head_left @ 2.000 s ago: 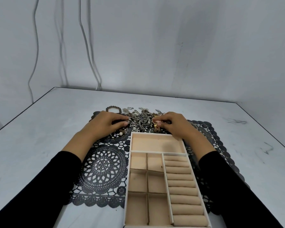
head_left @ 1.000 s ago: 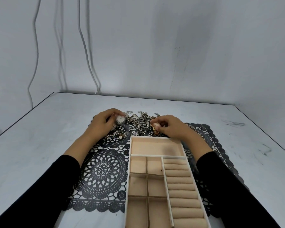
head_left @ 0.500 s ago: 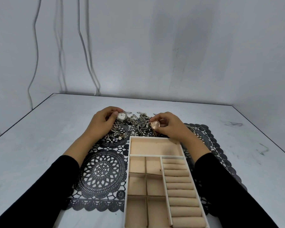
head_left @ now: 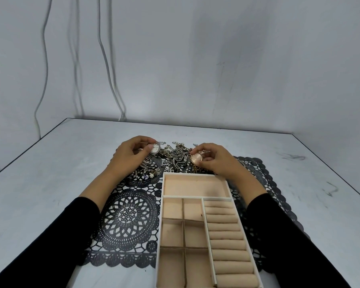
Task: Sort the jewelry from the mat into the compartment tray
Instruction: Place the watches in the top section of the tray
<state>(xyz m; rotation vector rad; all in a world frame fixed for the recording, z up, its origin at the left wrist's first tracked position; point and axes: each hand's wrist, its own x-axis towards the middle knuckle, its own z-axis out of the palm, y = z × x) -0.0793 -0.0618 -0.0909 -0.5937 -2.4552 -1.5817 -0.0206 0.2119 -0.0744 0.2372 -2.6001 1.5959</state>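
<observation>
- The tray [head_left: 160,221] is closest to the viewer, lying between the two forearms on the near side of both hands. Its wide far compartment, six small squares and row of ring rolls all look bare. A dark speck in one small square is too tiny to identify. The tray's near end runs off the bottom of the picture.
- A black lace mat [head_left: 129,217] lies under the tray and spreads out past both hands. The black sleeves cover parts of it, mostly on the right.
- The left hand [head_left: 131,156] curls its fingers round a silver watch [head_left: 155,148]. The pale dial shows at the fingertips and the band hangs below the palm.
- The right hand [head_left: 214,161] pinches a rose-gold watch [head_left: 196,159] just beyond the tray's far rim, with the dial facing the viewer. The hand hides most of the band.
- A pearl piece [head_left: 148,174] lies on the mat just nearer than the left hand.
- A jewelry pile [head_left: 177,156] sits between the hands. It is a tangle of chains and charms, too knotted to count or name.
- The sorting looks barely begun. Neither watch is in the tray yet, and the whole pile is left to do.
- Beyond the hands the grey worktop [head_left: 50,173] runs back to a wall, where cables [head_left: 106,59] hang.
</observation>
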